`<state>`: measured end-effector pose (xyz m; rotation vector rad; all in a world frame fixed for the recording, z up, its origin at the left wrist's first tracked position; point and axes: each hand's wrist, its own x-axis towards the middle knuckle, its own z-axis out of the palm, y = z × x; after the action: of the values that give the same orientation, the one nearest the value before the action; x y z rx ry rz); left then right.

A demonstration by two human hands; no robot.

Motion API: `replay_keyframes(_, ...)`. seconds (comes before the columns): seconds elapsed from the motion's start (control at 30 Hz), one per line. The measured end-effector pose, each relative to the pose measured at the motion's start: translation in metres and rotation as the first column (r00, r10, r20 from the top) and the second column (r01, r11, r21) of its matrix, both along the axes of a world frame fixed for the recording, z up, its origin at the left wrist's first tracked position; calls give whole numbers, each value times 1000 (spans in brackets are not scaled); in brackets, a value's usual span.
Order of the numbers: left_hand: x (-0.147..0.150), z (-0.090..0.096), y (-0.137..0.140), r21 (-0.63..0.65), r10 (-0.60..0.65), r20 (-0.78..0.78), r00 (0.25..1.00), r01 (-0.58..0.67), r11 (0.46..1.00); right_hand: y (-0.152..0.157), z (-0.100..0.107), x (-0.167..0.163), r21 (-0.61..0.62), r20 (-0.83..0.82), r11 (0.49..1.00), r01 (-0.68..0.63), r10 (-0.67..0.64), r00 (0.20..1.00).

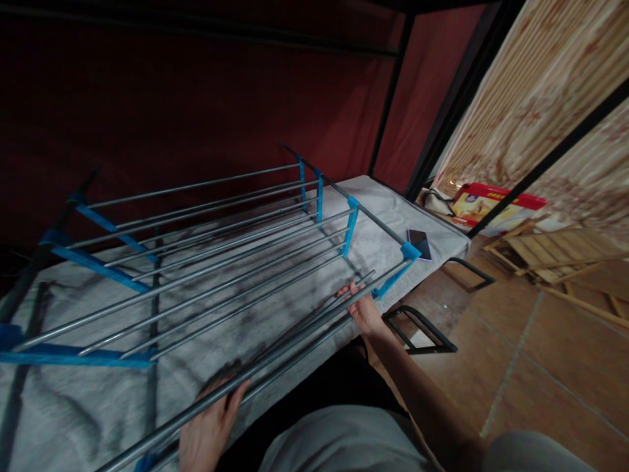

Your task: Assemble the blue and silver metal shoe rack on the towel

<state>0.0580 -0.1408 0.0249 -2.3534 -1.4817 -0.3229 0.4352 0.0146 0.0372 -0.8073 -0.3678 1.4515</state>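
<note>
A rack of grey metal rods (211,282) with blue plastic brackets (350,226) lies across a grey blanket on a bed. My right hand (363,311) reaches under the rack's front rod near its right end. Its fingers are closed around a thinner metal rod, whose free end (368,276) sticks out past them. My left hand (211,419) is at the front edge, lower left, reaching beneath the same front rod. Its fingers look curled around a rod there, partly hidden by the tubes.
A dark tablet or phone (419,244) lies on the blanket (393,203) at the right. Black metal loops (422,331) jut from the bed's side. On the tiled floor are a red and yellow box (496,206) and a folded wooden piece (565,252). Dark posts frame the bed.
</note>
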Motion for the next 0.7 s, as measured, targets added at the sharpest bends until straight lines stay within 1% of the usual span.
replay_keyframes(0.1, 0, -4, -1, 5, 37, -20, 999, -37, 999, 0, 0, 0, 4, -7, 1000, 14, -14, 1000)
replay_keyframes(0.3, 3, -6, 0, -51, 117, 105, 988, -112, 992, -1, 0, -2, 3, 10, 1000, 23, -23, 1000)
replay_keyframes(0.37, 2, -5, 0, -48, 106, 81, 991, -102, 994, -2, 0, -2, 9, 7, 1000, 17, -17, 1000)
replay_keyframes(0.53, 0, -3, -1, -7, 17, -48, 999, -17, 1000, -6, 2, 1, 14, -68, 1000, -23, 23, 997)
replay_keyframes(0.7, 3, -4, 0, 18, 68, -69, 995, -67, 998, -13, 6, 4, 45, -33, 998, -34, 36, 999)
